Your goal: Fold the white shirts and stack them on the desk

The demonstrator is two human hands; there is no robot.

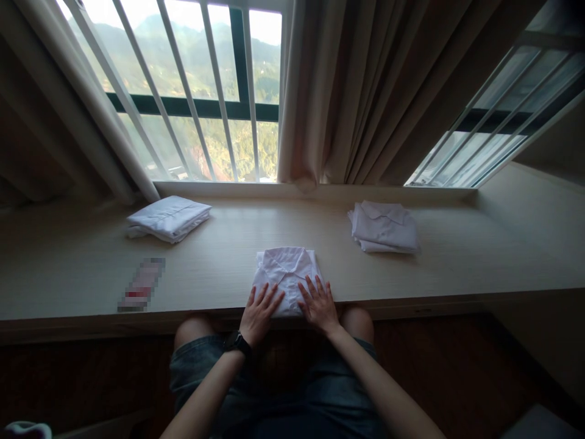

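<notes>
At the far left of the bench (68, 268) a folded white stack (168, 217) lies near the window, and a small blurred card (141, 285) sits nearer the front edge. At the middle, right at the front edge, lies the folded white shirt (286, 271), collar away from the person. The left hand (259, 314) rests flat on its near left corner, fingers (269, 296) spread and pinching nothing; the right hand (320, 305) lies just beside it on the near right part, likewise splayed and flat. The shirt looks light, soft and limp, likely to sag and lose its folds if lifted by one edge, so a hold under both sides would suit it. Further right, well apart, sits another folded white shirt (384, 227).
</notes>
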